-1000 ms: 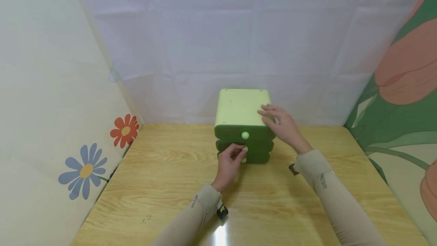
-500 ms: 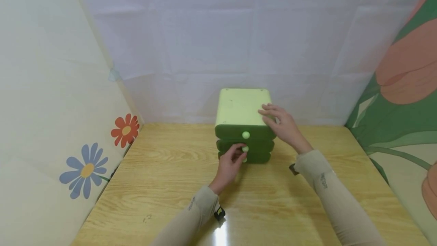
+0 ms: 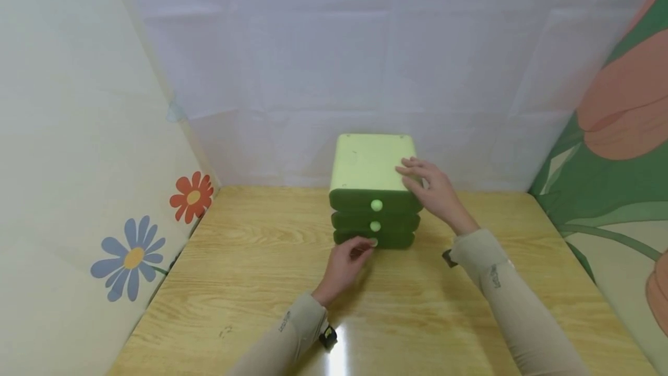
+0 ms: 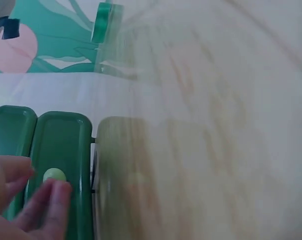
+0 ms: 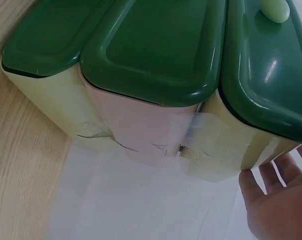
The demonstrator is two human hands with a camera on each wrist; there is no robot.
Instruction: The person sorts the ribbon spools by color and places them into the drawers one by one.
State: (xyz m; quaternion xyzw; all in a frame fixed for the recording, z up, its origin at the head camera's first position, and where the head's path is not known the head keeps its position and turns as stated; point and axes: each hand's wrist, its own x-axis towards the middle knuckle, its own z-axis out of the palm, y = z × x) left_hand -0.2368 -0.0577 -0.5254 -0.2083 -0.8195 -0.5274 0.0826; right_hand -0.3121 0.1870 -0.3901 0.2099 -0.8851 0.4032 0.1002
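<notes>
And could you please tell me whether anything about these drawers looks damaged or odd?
Wrinkled clear film, probably tape, crosses side seams of the drawers, suggesting a makeshift join. The middle casing also looks pinkish, unlike the yellowish bottom casing. Nothing appears spilled.

1 cab. point(image 3: 367, 161) w/ 3 drwrs point(image 3: 399, 222), 3 knobs point(image 3: 376, 226); 2 hands point(image 3: 344, 263).

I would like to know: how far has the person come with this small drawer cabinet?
Already done, it seems: the drawer cabinet stands on the table, with the right hand at its top right edge. In hand: the left hand is at the bottom knob; whether it grips, I cannot tell. Left, perhaps: pulling that drawer open, as all three drawer fronts look shut.
</notes>
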